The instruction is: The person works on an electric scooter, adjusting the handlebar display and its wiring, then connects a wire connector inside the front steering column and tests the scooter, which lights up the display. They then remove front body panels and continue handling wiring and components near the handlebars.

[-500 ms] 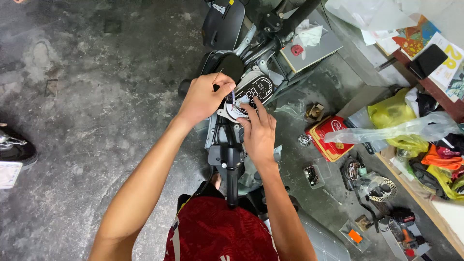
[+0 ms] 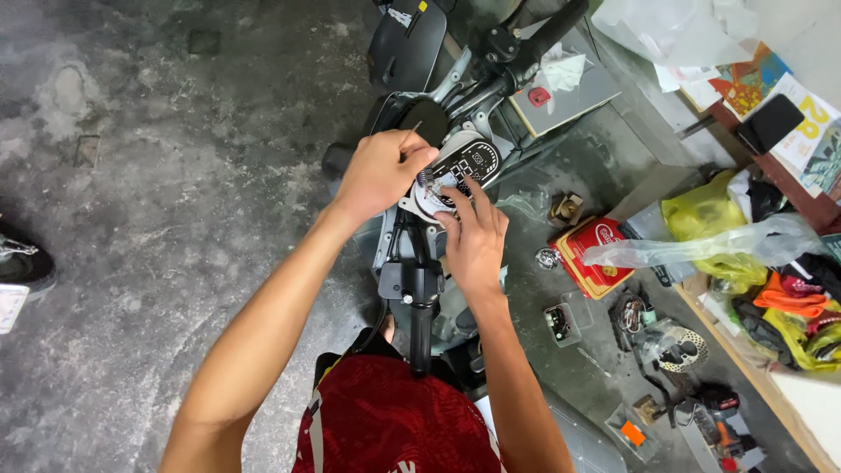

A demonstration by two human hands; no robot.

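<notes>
A round instrument display [image 2: 466, 162] sits on the handlebar of a two-wheeled vehicle below me. My left hand [image 2: 378, 172] is closed around a thin tool, its metal tip poking out above the fingers, at the display's left edge. On the lower edge of the display rests my right hand [image 2: 473, 235], fingers spread against its light-coloured housing. The black handlebar grip [image 2: 420, 326] points back toward me between my forearms. A black mirror [image 2: 406, 45] stands beyond the display.
Concrete floor to the left, with another person's shoe [image 2: 22, 261] at the far left edge. To the right lie a red tin [image 2: 594, 256], small parts, a brake disc [image 2: 681, 348], plastic bags [image 2: 714, 229], and a bench edge with papers and a phone [image 2: 769, 123].
Both hands stay on the display. My left hand has shifted slightly, and the tool tip now shows above its fingers.
</notes>
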